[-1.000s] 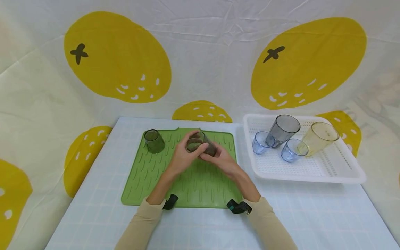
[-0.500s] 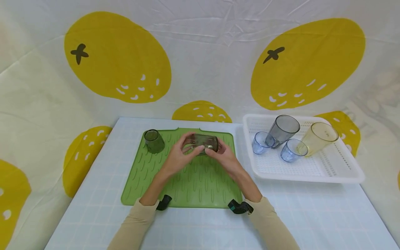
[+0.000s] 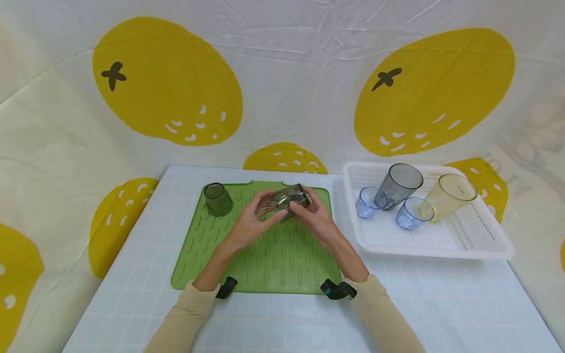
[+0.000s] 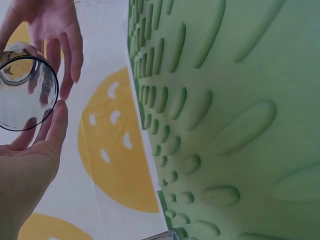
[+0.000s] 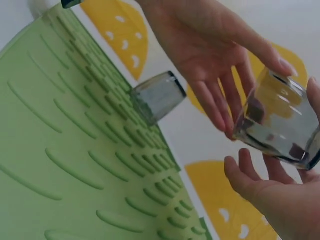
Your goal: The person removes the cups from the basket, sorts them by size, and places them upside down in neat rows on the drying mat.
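Observation:
A smoky grey drinking glass is held on its side above the green drying mat. My left hand grips the end on the left, thumb toward me and fingers behind. At the opposite end, my right hand holds it with the thumb on the near side and fingers partly hidden behind. The left wrist view looks into the round rim of the glass. A second dark glass stands on the mat's far left, apparently upside down; the right wrist view also shows this glass.
To the right stands a white plastic basket. In it are a grey glass, a yellow glass and two small blue glasses. A white curtain with yellow fruit prints hangs behind the table.
The held glass has turned from an upright tilt onto its side, and its right end now points a little upward. My left forearm has shifted left. The second glass and basket stay put.

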